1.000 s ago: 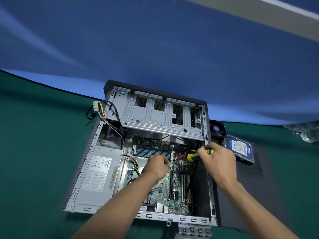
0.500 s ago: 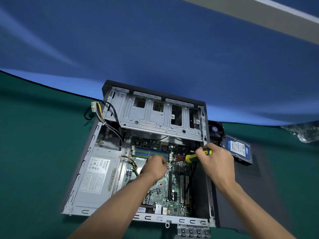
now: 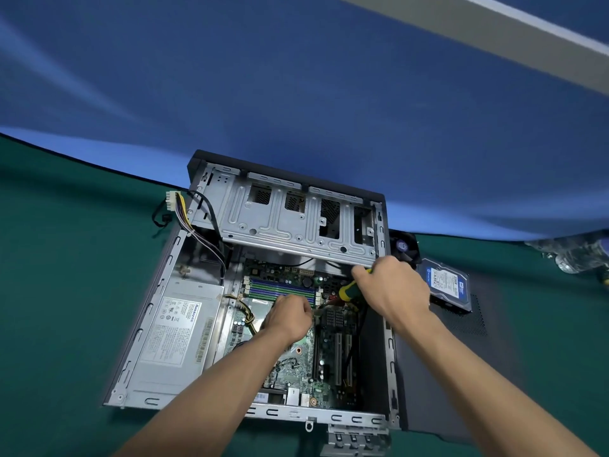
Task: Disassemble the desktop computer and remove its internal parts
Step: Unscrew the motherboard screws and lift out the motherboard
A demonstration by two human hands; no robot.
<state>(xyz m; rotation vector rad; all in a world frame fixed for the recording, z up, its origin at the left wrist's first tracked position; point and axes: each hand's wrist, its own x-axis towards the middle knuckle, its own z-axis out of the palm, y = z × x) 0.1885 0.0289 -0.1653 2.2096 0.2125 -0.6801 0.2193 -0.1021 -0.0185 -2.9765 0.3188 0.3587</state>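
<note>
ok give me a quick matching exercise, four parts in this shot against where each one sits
Things:
1. power supply
2. hard drive
3. screwdriver
4. drive cage

Places:
A. in the right hand
B. far end of the case, raised over the motherboard
C. on the black side panel, outside the case
D. left side of the case

Pairs: 1-D, 2-C, 3-A, 4-B
</note>
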